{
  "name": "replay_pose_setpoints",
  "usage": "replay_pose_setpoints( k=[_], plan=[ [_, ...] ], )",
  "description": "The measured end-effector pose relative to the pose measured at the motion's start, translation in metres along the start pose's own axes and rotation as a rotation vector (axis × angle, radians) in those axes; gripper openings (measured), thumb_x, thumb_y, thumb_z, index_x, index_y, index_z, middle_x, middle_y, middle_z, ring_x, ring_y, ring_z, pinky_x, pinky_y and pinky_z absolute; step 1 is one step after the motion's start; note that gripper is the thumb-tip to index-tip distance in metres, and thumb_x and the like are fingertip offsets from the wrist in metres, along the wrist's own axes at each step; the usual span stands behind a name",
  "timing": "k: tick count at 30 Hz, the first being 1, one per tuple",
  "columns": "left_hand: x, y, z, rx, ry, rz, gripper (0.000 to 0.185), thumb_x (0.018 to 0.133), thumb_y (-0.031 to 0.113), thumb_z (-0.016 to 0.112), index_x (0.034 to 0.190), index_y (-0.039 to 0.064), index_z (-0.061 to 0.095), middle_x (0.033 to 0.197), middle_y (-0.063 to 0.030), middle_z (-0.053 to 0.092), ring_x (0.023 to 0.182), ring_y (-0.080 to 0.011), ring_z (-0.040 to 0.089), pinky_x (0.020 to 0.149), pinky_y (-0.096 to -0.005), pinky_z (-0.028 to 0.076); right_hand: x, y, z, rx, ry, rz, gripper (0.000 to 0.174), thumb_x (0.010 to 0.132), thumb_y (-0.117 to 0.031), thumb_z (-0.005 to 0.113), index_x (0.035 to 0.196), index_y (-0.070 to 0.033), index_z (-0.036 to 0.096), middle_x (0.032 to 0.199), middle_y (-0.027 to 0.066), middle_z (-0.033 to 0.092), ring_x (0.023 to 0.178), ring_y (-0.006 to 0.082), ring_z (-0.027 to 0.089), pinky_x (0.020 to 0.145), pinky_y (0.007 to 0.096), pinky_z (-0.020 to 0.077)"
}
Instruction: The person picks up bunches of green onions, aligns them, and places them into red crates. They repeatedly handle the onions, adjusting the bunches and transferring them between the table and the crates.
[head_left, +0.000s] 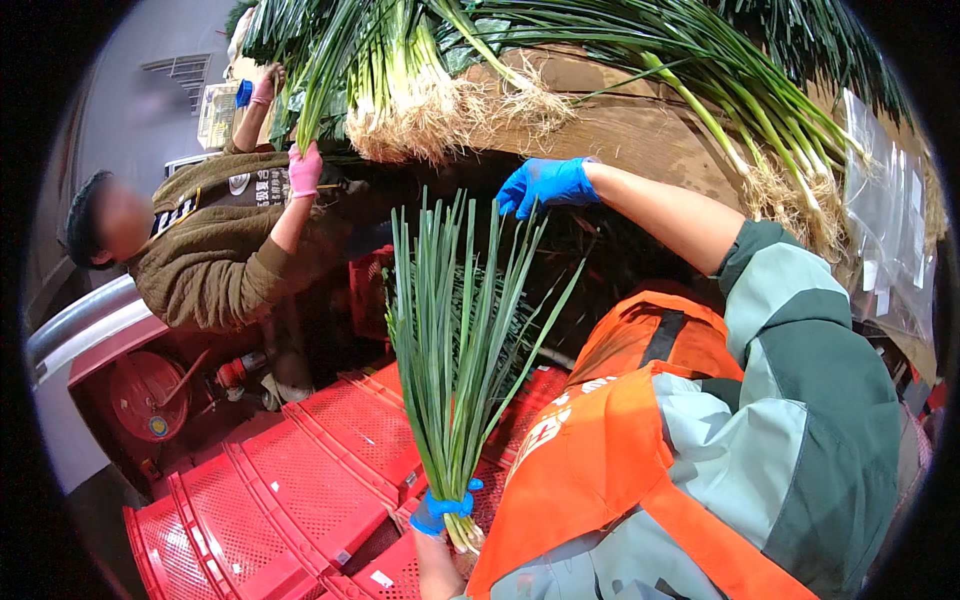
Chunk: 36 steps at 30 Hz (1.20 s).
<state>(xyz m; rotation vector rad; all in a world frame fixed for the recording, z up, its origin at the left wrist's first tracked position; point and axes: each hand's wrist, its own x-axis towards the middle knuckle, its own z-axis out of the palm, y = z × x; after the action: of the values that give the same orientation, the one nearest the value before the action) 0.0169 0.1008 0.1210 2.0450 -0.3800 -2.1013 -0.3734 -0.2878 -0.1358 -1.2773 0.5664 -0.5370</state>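
Observation:
My left hand (442, 511), in a blue glove, grips a bunch of long, flat-leaved green alliums (454, 337) low on the stems, near the pale root ends. The leaves fan upward, away from my orange apron (585, 450). At the leaf tips is my right hand (546, 187), also blue-gloved, its fingers bent downward. Whether they pinch any tips cannot be made out. Just beyond that hand, the wooden table (622, 127) bears a pile of rooted alliums (420, 97), with one stalk lying apart from it.
More rooted alliums (780, 142) and a clear plastic bag (885, 217) lie on the table at right. Red perforated plastic crates (300, 472) fill the lower left. A co-worker (225, 232) in pink gloves holds green stalks (319, 97) at upper left.

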Motion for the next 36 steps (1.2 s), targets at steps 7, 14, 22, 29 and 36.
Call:
replay_pose_setpoints(
  k=[7,14,22,29,36],
  plan=[
    [0.0,-0.015,-0.012,-0.054,-0.026,-0.053,0.071,0.064,0.01,0.075,0.126,-0.01,0.049,0.081,-0.0105,0.061,0.067,-0.018,0.058,0.063,-0.0301,0.048,-0.002,-0.005,0.016,0.383,-0.187,0.087,0.034,0.078,-0.004,0.071,0.112,-0.006,0.068,0.099,0.0013,0.069,0.085,0.0084,0.059,0.077,0.0243,0.0481],
    [0.0,-0.008,-0.005,0.019,-0.02,-0.014,0.068,0.066,0.01,0.075,0.126,-0.008,0.05,0.096,-0.0143,0.064,0.069,-0.0166,0.058,0.064,-0.0302,0.049,-0.001,0.001,0.025,0.227,-0.058,0.124,0.012,0.076,-0.016,0.072,0.086,-0.011,0.076,0.068,-0.0007,0.065,0.06,0.0069,0.052,0.055,0.0256,0.0402],
    [0.006,0.026,0.026,0.0,0.068,0.094,0.059,0.069,0.013,0.073,0.123,-0.003,0.056,0.116,-0.0157,0.063,0.074,-0.0147,0.059,0.066,-0.0306,0.05,0.025,0.078,0.05,-0.239,0.254,0.059,0.012,0.077,-0.014,0.068,0.07,-0.005,0.074,0.063,0.0091,0.067,0.053,0.016,0.061,0.051,0.0328,0.0465],
    [-0.015,0.044,-0.012,0.829,0.544,0.308,0.043,0.081,0.012,0.059,0.123,0.005,0.059,0.105,-0.0124,0.068,0.089,-0.0215,0.066,0.079,-0.035,0.053,-0.028,0.25,0.024,-0.311,0.524,0.531,0.03,0.089,-0.028,0.057,0.092,-0.002,0.071,0.084,0.0097,0.07,0.071,0.0212,0.063,0.065,0.0387,0.0494],
    [-0.031,0.067,-0.019,1.725,1.035,0.343,0.066,0.072,0.006,0.059,0.136,0.009,0.047,0.089,-0.0177,0.062,0.08,-0.0346,0.06,0.07,-0.0442,0.049,-0.037,0.132,0.043,-0.399,0.143,0.722,0.072,0.093,-0.06,0.036,0.098,0.005,0.068,0.093,0.0176,0.069,0.086,0.0231,0.064,0.079,0.0442,0.0457]
  ],
)
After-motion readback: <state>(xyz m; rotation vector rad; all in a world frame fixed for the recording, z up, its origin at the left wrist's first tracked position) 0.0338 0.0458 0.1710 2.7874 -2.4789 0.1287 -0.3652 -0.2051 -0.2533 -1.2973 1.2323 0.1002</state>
